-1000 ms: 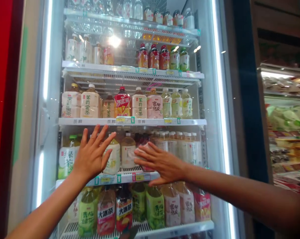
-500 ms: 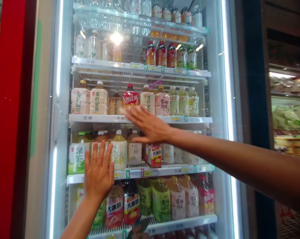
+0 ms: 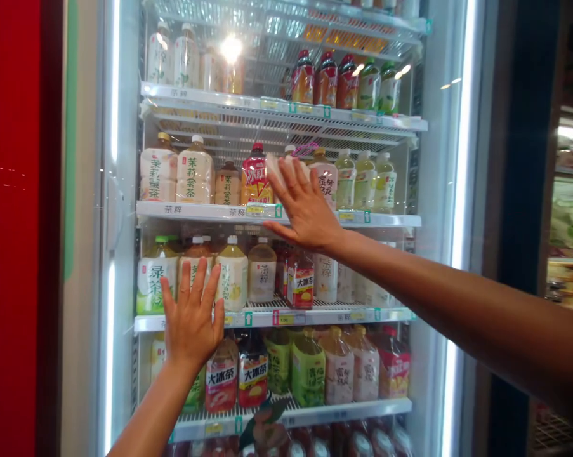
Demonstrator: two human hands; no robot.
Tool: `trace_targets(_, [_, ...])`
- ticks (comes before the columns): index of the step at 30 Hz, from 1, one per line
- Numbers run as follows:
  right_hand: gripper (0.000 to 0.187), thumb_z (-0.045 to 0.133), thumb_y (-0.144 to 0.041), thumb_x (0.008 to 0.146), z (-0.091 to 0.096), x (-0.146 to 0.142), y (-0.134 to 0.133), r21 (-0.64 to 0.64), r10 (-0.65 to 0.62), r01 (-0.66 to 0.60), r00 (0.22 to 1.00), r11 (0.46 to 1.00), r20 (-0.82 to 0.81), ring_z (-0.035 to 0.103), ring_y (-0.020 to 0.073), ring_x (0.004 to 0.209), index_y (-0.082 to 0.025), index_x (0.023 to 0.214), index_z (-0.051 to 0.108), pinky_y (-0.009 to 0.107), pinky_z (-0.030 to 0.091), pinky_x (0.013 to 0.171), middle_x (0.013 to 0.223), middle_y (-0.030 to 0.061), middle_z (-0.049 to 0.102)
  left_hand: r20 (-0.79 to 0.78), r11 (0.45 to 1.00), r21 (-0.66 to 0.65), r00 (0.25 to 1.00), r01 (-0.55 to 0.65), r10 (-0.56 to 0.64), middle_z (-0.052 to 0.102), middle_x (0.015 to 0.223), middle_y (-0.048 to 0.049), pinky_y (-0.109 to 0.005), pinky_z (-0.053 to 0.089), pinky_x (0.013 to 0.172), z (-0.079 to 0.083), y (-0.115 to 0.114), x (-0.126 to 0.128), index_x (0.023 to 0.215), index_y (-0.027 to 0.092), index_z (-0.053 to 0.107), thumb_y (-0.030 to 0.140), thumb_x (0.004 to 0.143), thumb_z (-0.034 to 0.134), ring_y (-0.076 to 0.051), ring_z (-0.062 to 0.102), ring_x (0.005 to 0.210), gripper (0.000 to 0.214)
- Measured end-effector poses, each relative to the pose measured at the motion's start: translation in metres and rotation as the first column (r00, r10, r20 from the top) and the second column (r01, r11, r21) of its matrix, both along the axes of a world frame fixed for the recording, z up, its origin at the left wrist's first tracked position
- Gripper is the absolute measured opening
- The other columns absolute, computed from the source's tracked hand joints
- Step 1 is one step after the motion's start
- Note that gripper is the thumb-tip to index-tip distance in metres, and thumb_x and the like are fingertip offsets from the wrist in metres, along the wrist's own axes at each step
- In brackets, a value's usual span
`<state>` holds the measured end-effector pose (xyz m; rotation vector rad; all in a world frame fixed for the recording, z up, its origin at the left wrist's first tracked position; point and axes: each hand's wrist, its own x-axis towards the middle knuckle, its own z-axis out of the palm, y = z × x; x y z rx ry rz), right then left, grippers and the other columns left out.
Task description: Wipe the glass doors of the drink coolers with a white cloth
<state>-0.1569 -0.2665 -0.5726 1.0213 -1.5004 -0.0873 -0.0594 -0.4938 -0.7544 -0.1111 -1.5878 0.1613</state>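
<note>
My left hand (image 3: 192, 315) lies flat on the glass door (image 3: 124, 127) of a drinks cooler, fingers spread, at the height of the third shelf (image 3: 267, 316). It holds nothing. My right hand (image 3: 303, 206) reaches across from the right and presses flat on the glass in front of the second shelf (image 3: 195, 210). A white cloth (image 3: 275, 168) shows under and just beyond its fingertips. Behind the glass stand rows of tea bottles (image 3: 195, 174).
A red panel (image 3: 14, 228) borders the cooler on the left. A lit strip and a dark door frame (image 3: 519, 190) run down the right. Further right are store shelves with packaged goods (image 3: 572, 222). Green and red bottles (image 3: 308, 374) fill the lower shelf.
My right hand has slid up the glass from the third shelf to the second, with the cloth. My left hand has dropped a little and turned upright. The view has shifted left and down.
</note>
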Motion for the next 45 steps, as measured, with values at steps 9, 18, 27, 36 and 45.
trace_targets(9, [0.093, 0.038, -0.074, 0.095, -0.124, -0.005, 0.025, 0.723, 0.222, -0.100, 0.972, 0.683, -0.075, 0.010, 0.0200, 0.160, -0.012, 0.162, 0.020, 0.039, 0.018, 0.131, 0.170, 0.0039, 0.025, -0.023, 0.999, -0.032, 1.000, 0.017, -0.018, 0.011, 0.172, -0.0022, -0.059, 0.002, 0.129, -0.001, 0.000, 0.001, 0.157, 0.029, 0.034, 0.023, 0.092, 0.061, -0.033, 0.006, 0.159, 0.071])
trace_targets(18, [0.112, 0.035, -0.085, 0.088, -0.092, -0.001, 0.004, 0.188, 0.075, -0.076, 0.997, 0.979, 0.011, -0.003, 0.0354, 0.159, -0.013, 0.163, -0.008, 0.062, 0.013, 0.128, 0.172, 0.0133, 0.001, 0.007, 0.999, -0.013, 0.999, 0.051, -0.051, 0.020, 0.170, -0.0012, -0.057, 0.005, 0.130, 0.001, -0.001, 0.001, 0.157, 0.031, 0.034, 0.024, 0.092, 0.061, -0.030, 0.011, 0.159, 0.070])
trace_targets(27, [0.103, 0.039, -0.078, 0.093, -0.111, -0.008, 0.034, 0.318, 0.042, -0.047, 0.999, 0.947, 0.022, 0.002, 0.0269, 0.160, -0.014, 0.163, -0.001, 0.053, 0.016, 0.129, 0.172, 0.0094, 0.012, 0.145, 0.993, -0.035, 0.984, 0.109, -0.103, 0.014, 0.171, -0.0008, -0.060, -0.002, 0.129, -0.034, 0.028, 0.006, 0.157, 0.034, 0.034, 0.026, 0.093, 0.061, -0.032, 0.004, 0.160, 0.070])
trace_targets(36, [0.104, 0.049, -0.076, 0.089, -0.238, -0.016, 0.083, 0.241, 0.019, -0.038, 0.997, 0.970, 0.079, 0.010, 0.0277, 0.160, -0.012, 0.163, 0.014, 0.050, 0.031, 0.125, 0.166, 0.0104, 0.033, 0.228, 0.983, -0.001, 0.957, 0.186, -0.181, 0.018, 0.171, -0.0018, -0.058, -0.005, 0.129, -0.066, 0.091, -0.006, 0.155, 0.032, 0.038, 0.029, 0.093, 0.061, -0.030, 0.005, 0.160, 0.066])
trace_targets(45, [0.099, 0.045, -0.063, 0.096, -0.209, -0.019, 0.082, -0.352, 0.005, 0.077, 0.974, 0.933, 0.225, -0.004, 0.0374, 0.159, -0.013, 0.163, -0.009, 0.069, 0.020, 0.124, 0.172, 0.0144, -0.008, 0.224, 0.979, -0.001, 0.954, 0.206, -0.200, 0.020, 0.170, -0.0024, -0.060, -0.006, 0.128, -0.059, 0.136, -0.030, 0.154, 0.032, 0.041, 0.031, 0.094, 0.059, -0.030, 0.005, 0.160, 0.063])
